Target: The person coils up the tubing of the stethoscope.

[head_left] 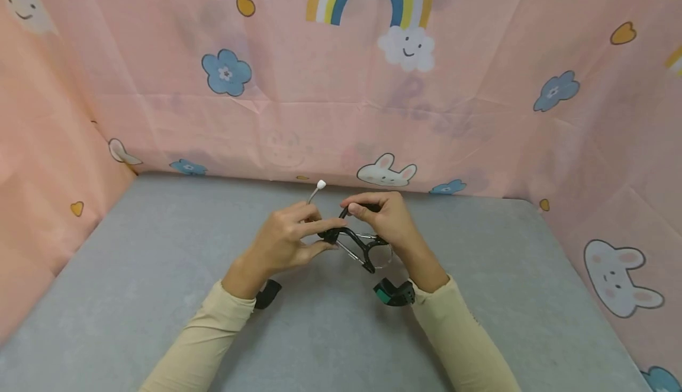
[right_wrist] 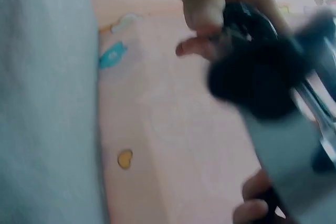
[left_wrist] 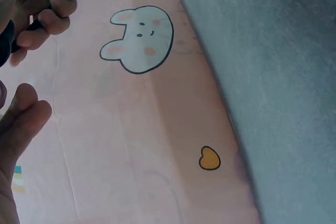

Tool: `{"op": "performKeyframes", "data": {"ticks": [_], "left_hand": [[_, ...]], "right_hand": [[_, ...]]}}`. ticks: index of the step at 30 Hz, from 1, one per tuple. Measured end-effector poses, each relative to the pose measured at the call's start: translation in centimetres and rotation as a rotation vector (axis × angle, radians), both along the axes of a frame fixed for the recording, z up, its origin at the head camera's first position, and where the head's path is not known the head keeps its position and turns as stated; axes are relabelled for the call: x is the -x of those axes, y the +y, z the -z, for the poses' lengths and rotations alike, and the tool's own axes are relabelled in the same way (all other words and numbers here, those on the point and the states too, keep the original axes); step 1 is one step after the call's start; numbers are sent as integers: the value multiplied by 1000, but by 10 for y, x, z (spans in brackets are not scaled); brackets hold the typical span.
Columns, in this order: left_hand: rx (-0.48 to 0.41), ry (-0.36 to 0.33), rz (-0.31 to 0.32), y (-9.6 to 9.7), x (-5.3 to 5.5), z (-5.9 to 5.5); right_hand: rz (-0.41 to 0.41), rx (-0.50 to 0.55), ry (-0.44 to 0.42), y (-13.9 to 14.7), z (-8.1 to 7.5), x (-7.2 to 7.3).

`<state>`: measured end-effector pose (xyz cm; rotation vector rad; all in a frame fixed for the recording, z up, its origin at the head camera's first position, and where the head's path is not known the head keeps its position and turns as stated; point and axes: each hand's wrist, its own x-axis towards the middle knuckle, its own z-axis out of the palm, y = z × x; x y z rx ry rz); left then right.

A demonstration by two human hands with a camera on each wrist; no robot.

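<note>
Currently in hand: a stethoscope, by its look, up between both hands over the grey tabletop; the chestpiece cannot be made out.
Left hand: grasping—thumb and fingers pinch the stethoscope at its near-left, bunched part.
White ear tip: stands up on its thin stem just beyond the left hand's knuckles; small, judged likely to snag or work loose if used as a handle.
Right hand: grasping the black tubing between thumb and fingers; the left wrist view shows fingers curled about it.
Tubing, expected handling: light, soft and springy; should bend readily and push back when folded, with some grip from a rubbery surface.
Metal ear tubes: bright, apparently stiff and smooth; likely to slip or swivel under a loose pinch, and best not bent.
Weight: judged light overall, though an unseen chestpiece could pull one end down.
Recommended hold: the thick black fork, where tubing meets metal—one hand there, the other gathering tubing in a broad, gentle grip.
Limits of inspection: the right wrist view is blurred close up; exact finger contact there is not established.
</note>
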<state>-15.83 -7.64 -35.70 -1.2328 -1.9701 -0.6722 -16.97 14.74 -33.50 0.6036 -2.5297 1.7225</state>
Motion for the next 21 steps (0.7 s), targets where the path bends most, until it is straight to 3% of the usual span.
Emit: {"op": "performKeyframes", "data": {"ticks": [4,11,17,21], "left_hand": [[-26,-5,24,0,2,0],[-179,-89,53,-3,5,0],[-329,-154,41,-7,5,-5],[-402,-162,-2,-10,7,-9]], "right_hand": [[-75,0,-69,10,0,6],[-166,-7,-200,22,0,11],[-116,-44,-148,24,10,15],[-27,-163,-83,15,18,16]]}}
